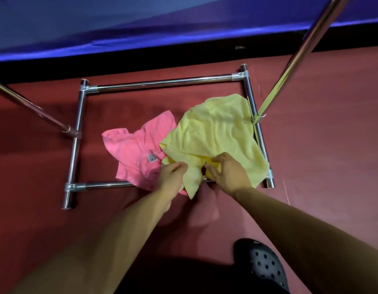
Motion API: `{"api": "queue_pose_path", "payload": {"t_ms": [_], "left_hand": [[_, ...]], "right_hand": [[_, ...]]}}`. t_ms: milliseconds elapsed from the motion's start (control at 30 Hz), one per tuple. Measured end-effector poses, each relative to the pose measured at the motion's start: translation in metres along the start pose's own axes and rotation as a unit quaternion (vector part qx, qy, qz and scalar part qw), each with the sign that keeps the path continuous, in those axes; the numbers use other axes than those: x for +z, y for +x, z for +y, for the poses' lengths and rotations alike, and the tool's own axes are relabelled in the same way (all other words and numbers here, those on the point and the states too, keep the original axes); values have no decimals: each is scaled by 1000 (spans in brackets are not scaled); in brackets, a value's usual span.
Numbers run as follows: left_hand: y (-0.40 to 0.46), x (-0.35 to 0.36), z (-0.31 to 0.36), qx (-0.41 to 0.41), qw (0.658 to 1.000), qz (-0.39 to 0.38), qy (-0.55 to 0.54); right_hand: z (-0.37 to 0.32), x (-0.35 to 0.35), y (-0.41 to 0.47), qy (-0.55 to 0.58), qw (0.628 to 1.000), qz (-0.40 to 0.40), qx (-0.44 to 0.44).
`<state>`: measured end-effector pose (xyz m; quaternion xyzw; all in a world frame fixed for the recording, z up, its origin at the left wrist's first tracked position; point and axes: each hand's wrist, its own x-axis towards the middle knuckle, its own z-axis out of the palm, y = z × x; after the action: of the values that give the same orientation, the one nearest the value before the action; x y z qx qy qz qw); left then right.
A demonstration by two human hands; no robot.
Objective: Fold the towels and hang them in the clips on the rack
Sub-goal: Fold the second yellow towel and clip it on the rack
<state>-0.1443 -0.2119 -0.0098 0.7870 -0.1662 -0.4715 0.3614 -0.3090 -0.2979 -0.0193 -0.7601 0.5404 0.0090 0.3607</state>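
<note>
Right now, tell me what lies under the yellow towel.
The yellow towel overlaps the pink towel and the rack base's near and right bars. Anything else beneath is covered.

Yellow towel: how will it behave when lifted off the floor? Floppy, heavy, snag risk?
Probably floppy: the yellow towel lies crumpled with soft folds, and one corner droops between the left hand and right hand. It looks thin, so likely light. It drapes over the rack base on the right, so it might drag or catch there.
</note>
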Motion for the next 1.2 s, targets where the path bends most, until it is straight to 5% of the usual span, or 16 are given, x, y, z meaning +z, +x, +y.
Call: {"api": "queue_pose_path", "payload": {"t_ms": [200,433,600,700,867,1067,1200], "left_hand": [[-54,-48,62,109,990,86,-16],[-175,-121,172,222,969,90,65],[-275,-168,245,331,902,161,227],[-331,-190,280,361,874,195,262],[-406,-204,299,446,864,95,213],[-472,-207,303,402,890,142,161],[-515,-213,330,419,868,234,127]], "right_hand": [[-35,-83,-48,214,972,92,23],[-94,-207,-139,31,995,-6,-94],[-145,-269,-216,-99,978,-116,-143],[-169,-294,-278,-25,962,-184,-198],[-213,-319,-374,115,934,-250,-226],[-251,-315,-420,40,968,-234,-78],[-258,-315,-428,-34,973,-155,-165]]}}
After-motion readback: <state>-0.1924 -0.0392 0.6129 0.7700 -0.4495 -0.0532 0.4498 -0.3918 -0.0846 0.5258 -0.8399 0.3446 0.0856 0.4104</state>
